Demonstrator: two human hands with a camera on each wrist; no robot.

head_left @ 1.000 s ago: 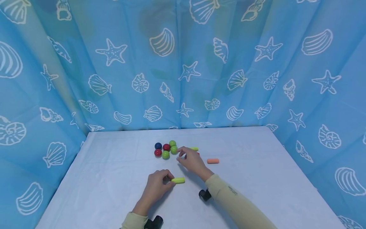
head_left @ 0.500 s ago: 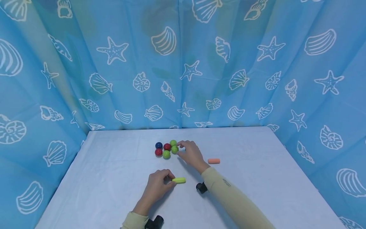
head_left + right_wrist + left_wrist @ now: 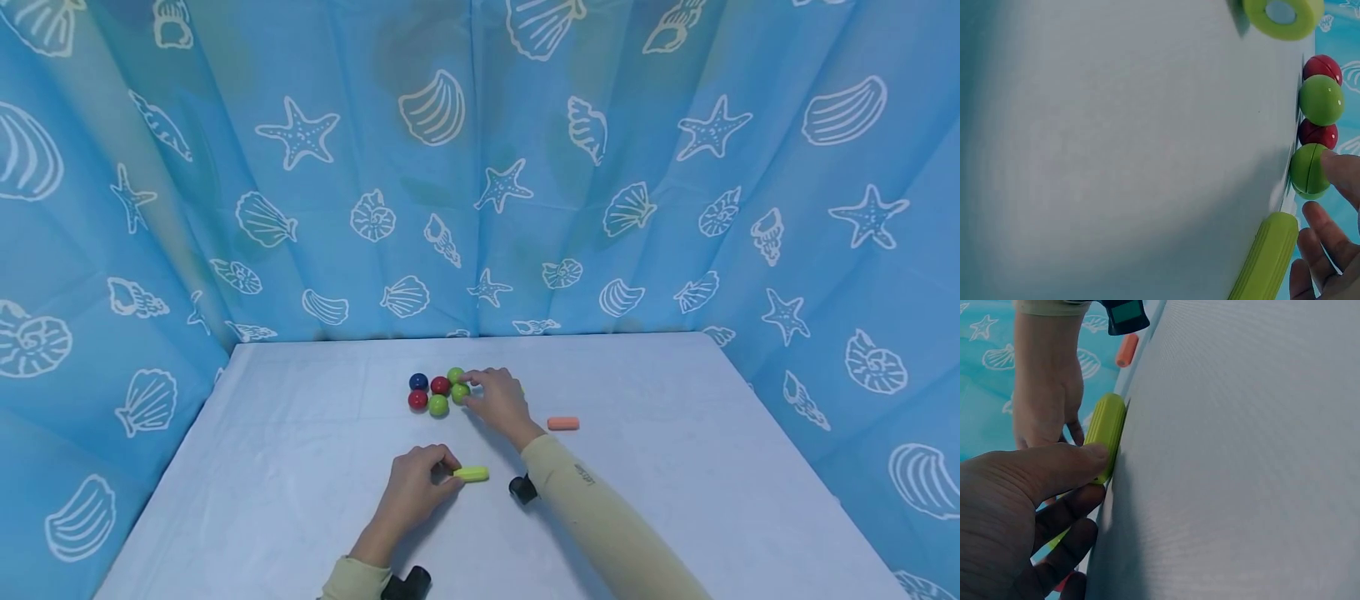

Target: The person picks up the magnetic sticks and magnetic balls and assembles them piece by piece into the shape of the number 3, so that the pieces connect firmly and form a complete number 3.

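Note:
In the head view, my left hand (image 3: 414, 485) pinches a short yellow-green ridged stick (image 3: 471, 474) between thumb and index finger, low over the white table. The left wrist view has the thumb (image 3: 1096, 456) across the stick's side. My right hand (image 3: 501, 404) is farther back, at the right side of a cluster of balls. Its thumb (image 3: 1342, 174) lies against a green ball (image 3: 1310, 170), and its bent fingers come close around the far side. A second yellow-green stick (image 3: 1266, 259) lies by those fingers, mostly hidden behind the hand in the head view.
Left of the right hand sit a blue ball (image 3: 418, 382), two red balls, the nearer red ball (image 3: 417, 400) among them, and more green balls such as the front green ball (image 3: 438, 406). An orange stick (image 3: 562, 423) lies to the right. A blue curtain (image 3: 480, 167) surrounds the table.
My right hand has moved slightly left and back to the green ball, its thumb and index finger drawing nearer each other. My left hand keeps its pinch on the stick and stays in place.

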